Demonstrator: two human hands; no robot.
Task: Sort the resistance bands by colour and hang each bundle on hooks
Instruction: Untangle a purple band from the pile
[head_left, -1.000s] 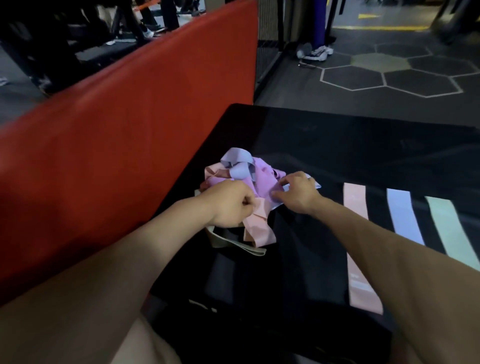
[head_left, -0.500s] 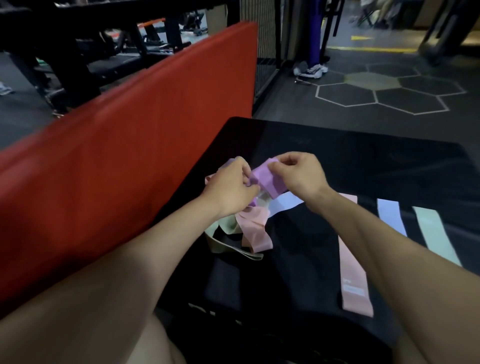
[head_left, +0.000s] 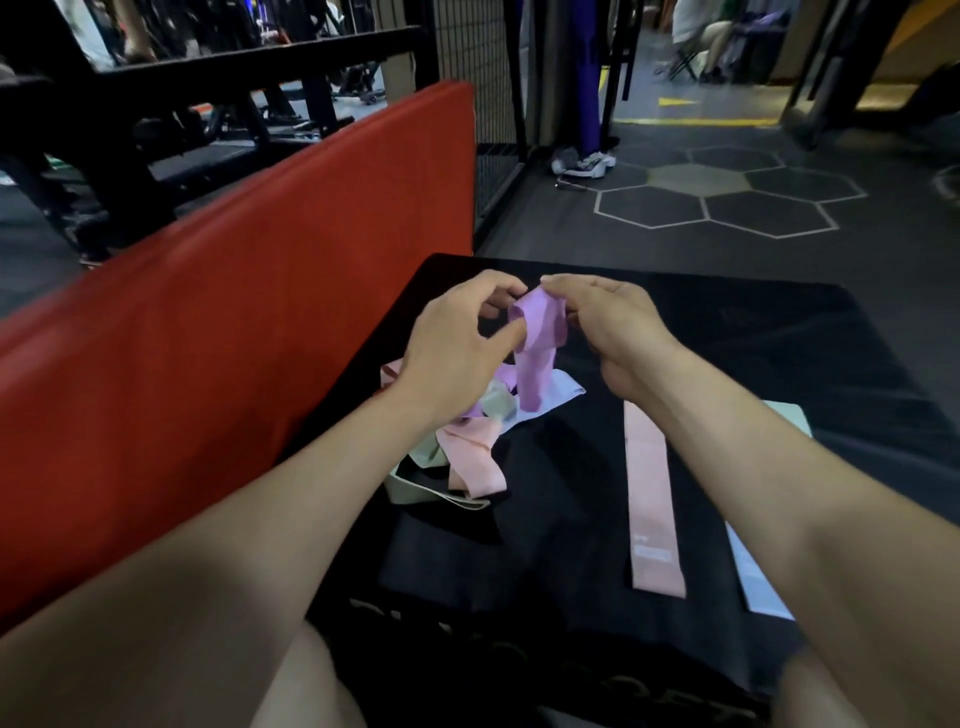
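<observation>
A purple resistance band (head_left: 537, 348) hangs in the air above the black mat (head_left: 727, 353). My left hand (head_left: 457, 343) pinches its left side with thumb and fingers, and my right hand (head_left: 618, 332) pinches its top right. Under them lies a tangled pile of bands (head_left: 467, 441) in pink, pale green and light blue. A pink band (head_left: 652, 499) lies flat and straight to the right of the pile. A light blue band (head_left: 756, 582) and a pale green one (head_left: 792, 415) lie further right, mostly hidden by my right forearm.
A tall red pad (head_left: 234, 338) stands along the mat's left edge. Behind it is a black metal rack (head_left: 208, 73). A wire mesh panel (head_left: 478, 62) and a person's shoes (head_left: 582, 161) are at the back, on the grey floor with hexagon markings (head_left: 727, 197).
Both hands have lifted the purple band out of the pile and higher above the mat, and it now hangs stretched down between them. The view has tilted upward.
</observation>
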